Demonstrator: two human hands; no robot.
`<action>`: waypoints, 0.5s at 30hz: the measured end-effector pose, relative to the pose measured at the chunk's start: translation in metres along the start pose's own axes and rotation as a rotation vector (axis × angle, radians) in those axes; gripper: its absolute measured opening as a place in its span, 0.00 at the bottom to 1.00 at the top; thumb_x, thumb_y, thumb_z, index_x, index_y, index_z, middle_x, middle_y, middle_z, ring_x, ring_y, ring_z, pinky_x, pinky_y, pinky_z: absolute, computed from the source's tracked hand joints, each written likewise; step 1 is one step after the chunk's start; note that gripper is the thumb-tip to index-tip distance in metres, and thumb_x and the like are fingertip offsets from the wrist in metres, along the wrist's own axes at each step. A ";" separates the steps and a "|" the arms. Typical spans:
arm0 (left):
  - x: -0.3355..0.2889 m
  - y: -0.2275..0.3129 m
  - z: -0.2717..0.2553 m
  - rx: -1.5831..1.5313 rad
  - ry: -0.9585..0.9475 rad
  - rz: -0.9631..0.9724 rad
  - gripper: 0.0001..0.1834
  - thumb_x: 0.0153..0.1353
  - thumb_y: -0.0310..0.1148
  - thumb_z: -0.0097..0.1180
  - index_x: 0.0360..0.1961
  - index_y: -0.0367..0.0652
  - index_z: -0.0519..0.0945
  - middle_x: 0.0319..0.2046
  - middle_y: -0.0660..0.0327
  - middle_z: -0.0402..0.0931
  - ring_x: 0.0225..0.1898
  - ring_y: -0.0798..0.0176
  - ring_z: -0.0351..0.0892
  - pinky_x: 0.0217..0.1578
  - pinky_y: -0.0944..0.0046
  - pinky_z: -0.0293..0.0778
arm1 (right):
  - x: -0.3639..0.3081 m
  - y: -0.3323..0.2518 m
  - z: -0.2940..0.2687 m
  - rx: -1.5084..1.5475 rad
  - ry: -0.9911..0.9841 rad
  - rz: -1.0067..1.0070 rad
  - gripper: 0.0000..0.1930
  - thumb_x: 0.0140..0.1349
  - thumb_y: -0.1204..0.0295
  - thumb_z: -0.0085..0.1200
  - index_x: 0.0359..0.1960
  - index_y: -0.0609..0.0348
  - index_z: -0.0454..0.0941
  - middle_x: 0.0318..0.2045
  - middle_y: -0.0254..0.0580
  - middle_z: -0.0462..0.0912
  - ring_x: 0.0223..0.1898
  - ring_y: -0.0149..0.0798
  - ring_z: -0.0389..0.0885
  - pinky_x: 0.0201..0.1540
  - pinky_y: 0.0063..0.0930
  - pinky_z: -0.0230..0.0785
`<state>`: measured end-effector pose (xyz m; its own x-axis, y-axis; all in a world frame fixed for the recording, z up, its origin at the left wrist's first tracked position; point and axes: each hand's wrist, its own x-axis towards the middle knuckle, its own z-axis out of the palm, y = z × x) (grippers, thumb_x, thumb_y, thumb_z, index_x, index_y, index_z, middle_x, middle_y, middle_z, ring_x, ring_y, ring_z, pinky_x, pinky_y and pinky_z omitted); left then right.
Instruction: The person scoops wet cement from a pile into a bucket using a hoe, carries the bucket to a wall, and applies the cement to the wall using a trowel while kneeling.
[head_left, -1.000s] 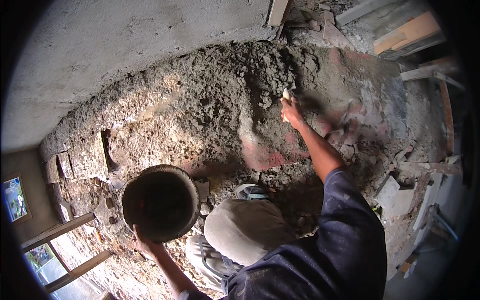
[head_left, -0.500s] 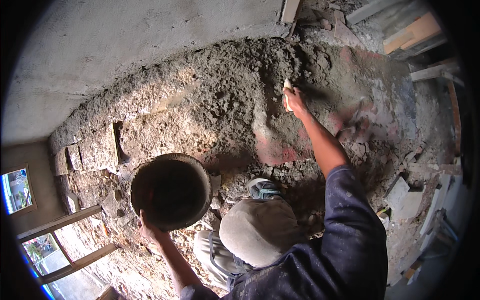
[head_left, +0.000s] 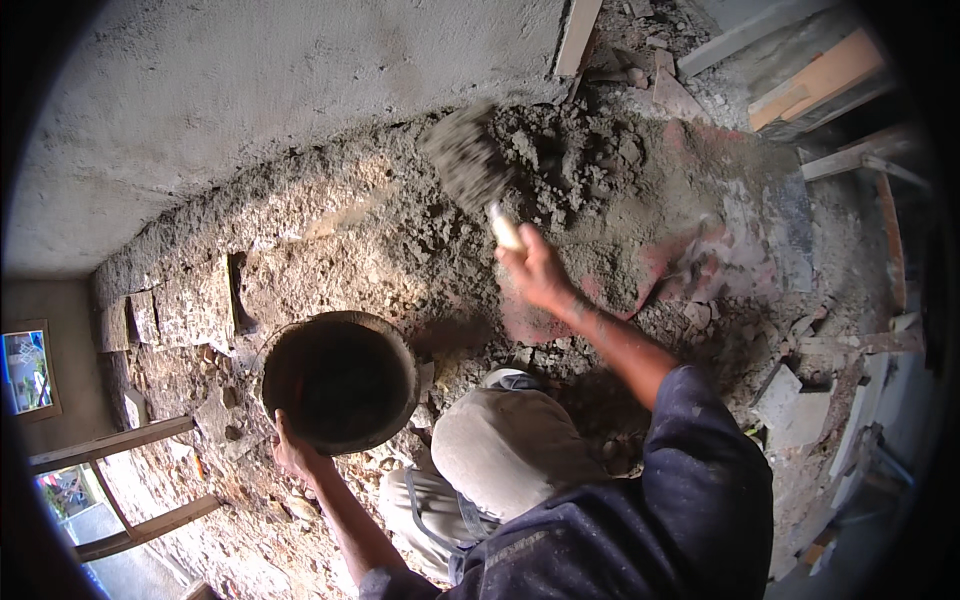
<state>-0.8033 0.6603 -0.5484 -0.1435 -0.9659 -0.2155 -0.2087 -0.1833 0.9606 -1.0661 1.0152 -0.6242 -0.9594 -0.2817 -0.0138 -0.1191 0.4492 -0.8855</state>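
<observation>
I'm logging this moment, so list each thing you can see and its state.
Left hand: at the bucket's rim, grip partly hidden
Right hand: closed around the tool's handle
Tool: held, mortar blurred at its far end
Bucket: mouth up, inside too dark to tell the contents
Mortar: lumpy, spread unevenly
Knee: bent
Window: bright; open or shut, cannot tell

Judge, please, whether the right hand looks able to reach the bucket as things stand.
Probably yes: no object visibly stands between the right hand and the bucket, and the left hand holds only its edge. The right hand holds a trowel with mortar, though.
</observation>
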 end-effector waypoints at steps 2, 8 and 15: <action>-0.001 0.004 0.003 0.024 0.010 -0.004 0.19 0.57 0.41 0.65 0.30 0.30 0.82 0.30 0.55 0.80 0.28 0.63 0.77 0.29 0.63 0.76 | -0.029 -0.030 0.026 0.004 -0.234 -0.075 0.21 0.65 0.59 0.52 0.46 0.65 0.66 0.30 0.49 0.79 0.20 0.34 0.79 0.17 0.29 0.73; -0.006 0.009 0.008 0.071 0.016 -0.011 0.21 0.58 0.41 0.64 0.34 0.28 0.80 0.33 0.52 0.80 0.30 0.60 0.78 0.33 0.60 0.78 | -0.046 -0.005 0.052 -0.031 -0.156 0.029 0.18 0.65 0.61 0.53 0.48 0.58 0.65 0.28 0.39 0.79 0.18 0.33 0.77 0.15 0.29 0.71; 0.017 -0.018 -0.035 0.161 -0.044 0.047 0.21 0.58 0.42 0.62 0.35 0.30 0.82 0.33 0.52 0.81 0.30 0.61 0.79 0.33 0.59 0.78 | -0.018 0.302 -0.114 -0.029 0.774 0.918 0.20 0.62 0.48 0.54 0.39 0.50 0.70 0.16 0.36 0.73 0.11 0.41 0.72 0.11 0.38 0.63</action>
<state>-0.7680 0.6403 -0.5628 -0.1981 -0.9631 -0.1820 -0.3522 -0.1034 0.9302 -1.1138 1.2529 -0.8386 -0.5874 0.7330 -0.3431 0.6935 0.2373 -0.6803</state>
